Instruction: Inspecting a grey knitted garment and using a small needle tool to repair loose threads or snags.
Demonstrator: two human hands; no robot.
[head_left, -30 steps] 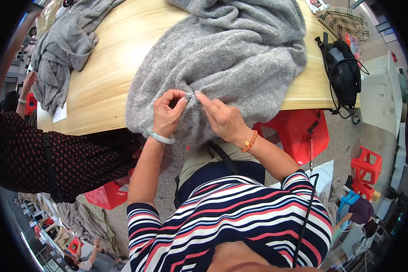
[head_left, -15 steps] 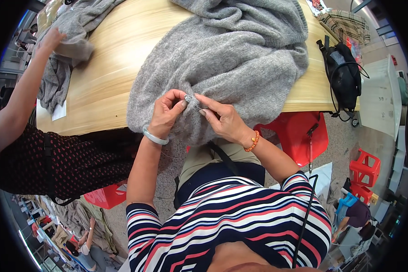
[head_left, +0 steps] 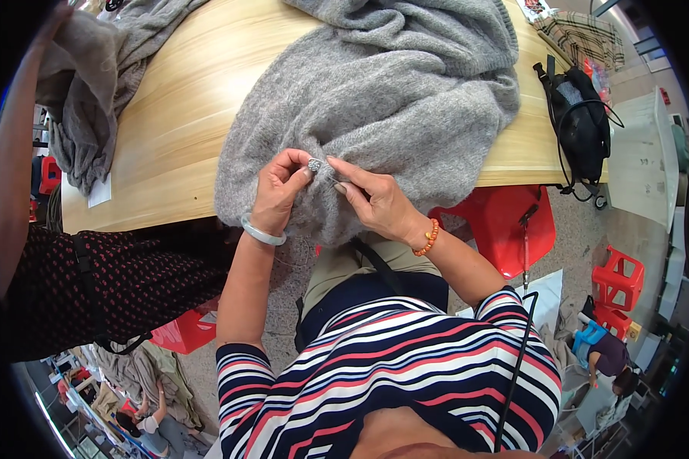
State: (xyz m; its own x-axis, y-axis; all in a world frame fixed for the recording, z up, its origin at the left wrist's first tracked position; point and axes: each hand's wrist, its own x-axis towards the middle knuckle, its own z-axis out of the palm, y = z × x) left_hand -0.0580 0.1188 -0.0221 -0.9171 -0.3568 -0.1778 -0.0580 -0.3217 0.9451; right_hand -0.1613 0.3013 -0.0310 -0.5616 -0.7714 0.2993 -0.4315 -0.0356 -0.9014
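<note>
A grey knitted garment (head_left: 390, 99) spreads over the near part of the table and hangs past its front edge above my lap. My left hand (head_left: 275, 191) pinches a small patterned silver-grey button (head_left: 314, 164) between thumb and forefinger, right against the knit. Just to its right, my right hand (head_left: 383, 203) has its forefinger and thumb bent at the same bunched spot. Whatever lies between those right fingertips is too small to make out.
The wooden table (head_left: 168, 130) curves away in front. At left, a person in a dark patterned garment handles another grey knit (head_left: 92, 99). A black bag (head_left: 580, 126) with cables sits on the right edge. Red stools (head_left: 509, 233) stand below.
The neighbour's arm has swung up and left, lifting the other grey knit. My hands stay at the same spot; the button has tilted slightly to the left.
</note>
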